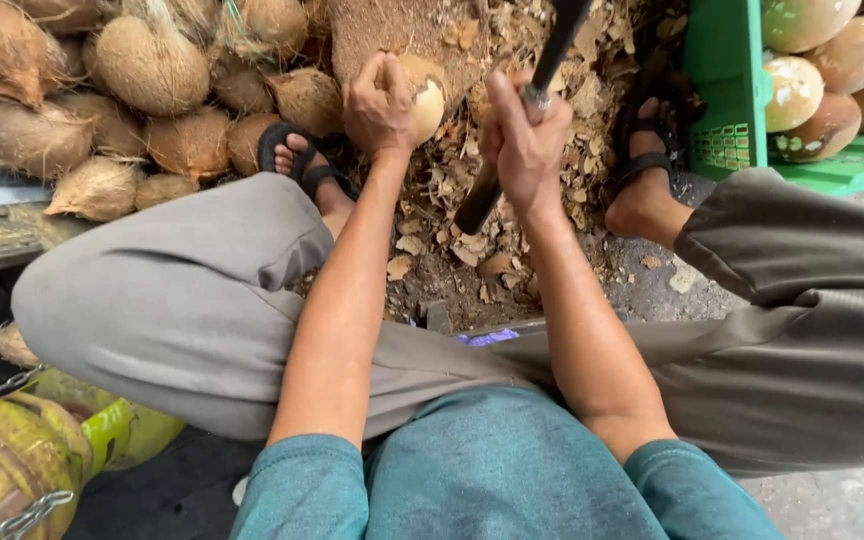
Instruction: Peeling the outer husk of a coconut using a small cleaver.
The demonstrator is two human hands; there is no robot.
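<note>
Gripped a partly peeled coconut (430, 98) in the left hand (380, 105), with fingers curled over its top and near side and pale shell bared to the right of the knuckles. Clenched the right hand (522, 140) round a long dark tool (555, 45), about at the metal ring between the brown wooden handle and the dark upper shaft. Held the coconut out in front of the body, between the two sandalled feet (302, 160), low over ground (452, 265) littered with dry husk chips; could not tell whether set down on that litter or lifted clear of it. Placed it just left of the right hand and nearly level with it: near, not touching, with a narrow strip of chips between. Slanted the tool's long axis from the handle butt, low and toward the body, up and away to the right and out past the top edge of the view, so aimed along the coconut's right flank rather than across it. Could not see the working end. Had the left hand on the coconut itself, and the right only beside it, close by. Sat with knees in grey trousers (182, 300) spread wide to either side of both arms. Beyond the left foot, a pile of brown husked coconuts (152, 70); beyond the right, a green crate (727, 90) of pale peeled ones. By the left knee, a yellow-green gas cylinder (2, 460) with a chain.
</note>
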